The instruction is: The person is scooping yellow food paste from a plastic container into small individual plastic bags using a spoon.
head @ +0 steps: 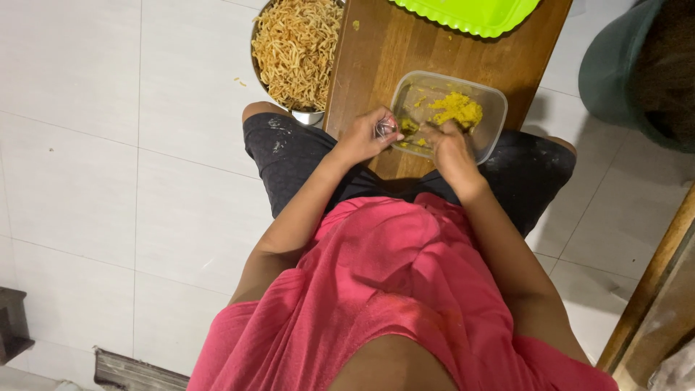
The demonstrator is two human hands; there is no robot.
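Yellow dough (457, 108) in clear container (495, 108) at near bench (376, 58) edge. Left hand (362, 136) clamped on small metal press (385, 128); right hand (449, 148) pinching dough. Risk: container sliding off near edge if pushed.

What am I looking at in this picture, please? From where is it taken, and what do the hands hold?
One picture, from a camera worn on a person's head, looking down at their own lap and hands. There is no machine. The person sits at a wooden board. On it stands a clear tub with yellow dough. The left hand holds a small metal tool at the tub's edge; the right hand reaches into the tub. Beside the board on the tiled floor stands a metal bowl of fried strands. A green tray lies farther on the board.
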